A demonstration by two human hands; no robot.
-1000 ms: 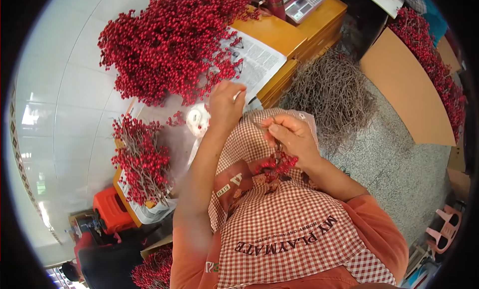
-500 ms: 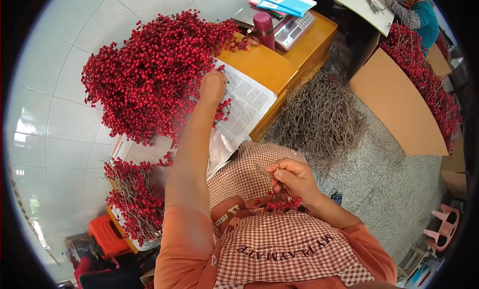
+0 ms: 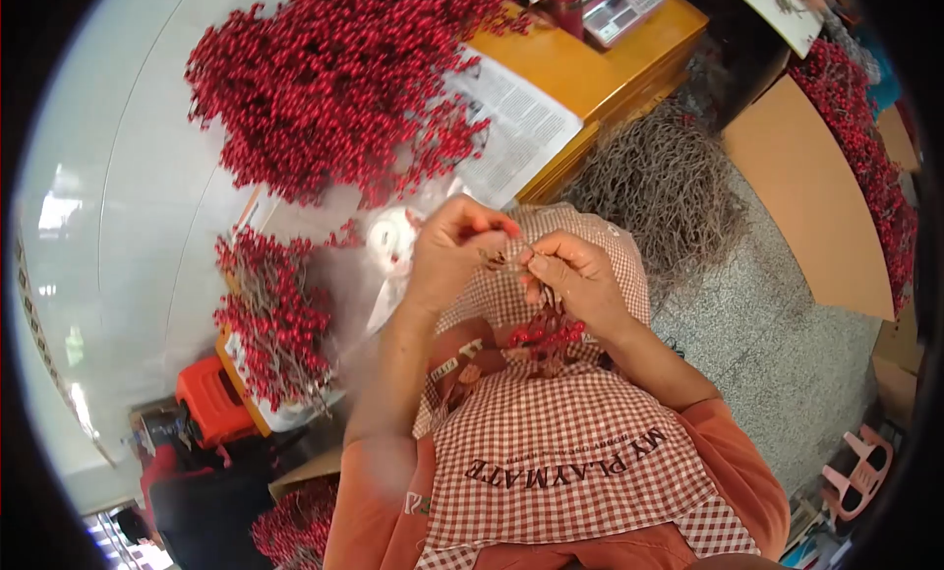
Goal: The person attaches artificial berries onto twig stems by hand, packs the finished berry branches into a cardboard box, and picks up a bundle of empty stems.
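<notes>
I note a white tiled wall (image 3: 118,177) at left, glossy with reflected light, a speckled grey floor (image 3: 787,344), a wooden desk (image 3: 610,73) and a pink plastic chair (image 3: 865,472).

Your left hand (image 3: 454,250) and right hand (image 3: 580,280) are raised together in front of your chest, fingertips almost meeting. The left fingers (image 3: 492,224) curl toward the right in a pinch; the right fingers (image 3: 539,265) are pinched too, knuckles bent, thumb pressed against the forefinger. Both forearms angle up from bent elbows, the left one blurred.
</notes>
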